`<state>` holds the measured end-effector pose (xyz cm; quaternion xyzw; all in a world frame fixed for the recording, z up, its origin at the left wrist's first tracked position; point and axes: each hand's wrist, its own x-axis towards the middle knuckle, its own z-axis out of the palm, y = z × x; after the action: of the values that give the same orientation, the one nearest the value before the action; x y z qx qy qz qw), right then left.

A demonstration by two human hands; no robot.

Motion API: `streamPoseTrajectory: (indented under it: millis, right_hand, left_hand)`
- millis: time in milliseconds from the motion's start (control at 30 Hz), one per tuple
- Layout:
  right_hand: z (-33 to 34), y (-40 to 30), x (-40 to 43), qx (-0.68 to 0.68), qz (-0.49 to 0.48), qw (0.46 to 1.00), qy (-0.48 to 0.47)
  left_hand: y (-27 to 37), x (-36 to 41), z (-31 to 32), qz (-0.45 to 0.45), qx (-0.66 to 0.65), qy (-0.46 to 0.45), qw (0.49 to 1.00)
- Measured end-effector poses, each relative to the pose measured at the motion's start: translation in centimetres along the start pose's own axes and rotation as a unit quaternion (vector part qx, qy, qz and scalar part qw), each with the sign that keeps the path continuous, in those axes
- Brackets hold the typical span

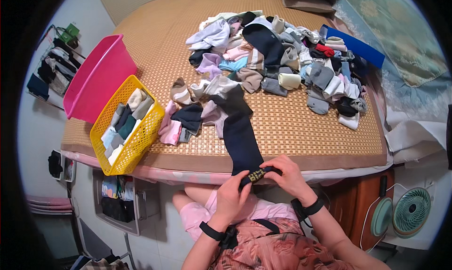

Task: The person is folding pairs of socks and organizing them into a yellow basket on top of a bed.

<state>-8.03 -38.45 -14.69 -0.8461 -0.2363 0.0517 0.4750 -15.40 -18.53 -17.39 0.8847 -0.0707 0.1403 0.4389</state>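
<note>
My left hand point(231, 194) and my right hand point(287, 173) pinch the two sides of a dark navy sock's folded end point(257, 175), which bears yellow patterning, at the bed's front edge. The sock's long leg point(242, 139) lies flat on the woven mat, away from me. Beyond it are a dark sock point(235, 100) and a pale lilac sock point(214, 116). To the left lie a pink sock point(171, 130) and a dark blue one point(189, 118). A large heap of mixed socks point(240, 53) spreads behind, with rolled socks point(333, 84) at its right.
A yellow perforated basket point(143, 148) holding folded socks stands at the left edge of the mat, beside a pink plastic tub point(99, 79). A blue box point(356, 46) sits behind the heap. Below the bed are a grey storage bin point(148, 203) and a green fan point(411, 211).
</note>
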Motion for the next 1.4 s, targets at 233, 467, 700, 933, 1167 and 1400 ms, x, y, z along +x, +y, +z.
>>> streamPoseTrajectory:
  millis: [233, 467, 700, 933, 1167, 1400]
  right_hand:
    - [1.8, -0.2, 0.2, -0.069, 0.070, 0.991, 0.085]
    - [1.7, -0.6, 0.8, -0.094, 0.108, 0.987, 0.077]
    - [0.4, 0.4, 0.1, -0.177, -0.159, 0.971, 0.028]
    - [1.5, 0.4, 0.0, -0.112, -0.058, 0.990, 0.069]
    - [2.5, 0.2, 0.8, -0.122, 0.038, 0.985, 0.113]
    - [2.6, -0.8, 1.0, -0.127, 0.031, 0.980, 0.152]
  left_hand:
    - [0.5, 1.1, -0.1, -0.122, -0.027, 0.050, 0.991]
    - [0.7, 2.0, -0.4, 0.110, 0.149, -0.034, 0.982]
    - [-0.1, 1.6, -1.6, 0.123, 0.112, -0.042, 0.985]
    - [0.8, 2.4, -1.2, -0.046, 0.000, -0.028, 0.999]
    - [1.0, 3.1, -0.7, -0.095, 0.014, 0.047, 0.994]
    - [0.5, 3.6, -0.5, 0.122, 0.175, -0.066, 0.975]
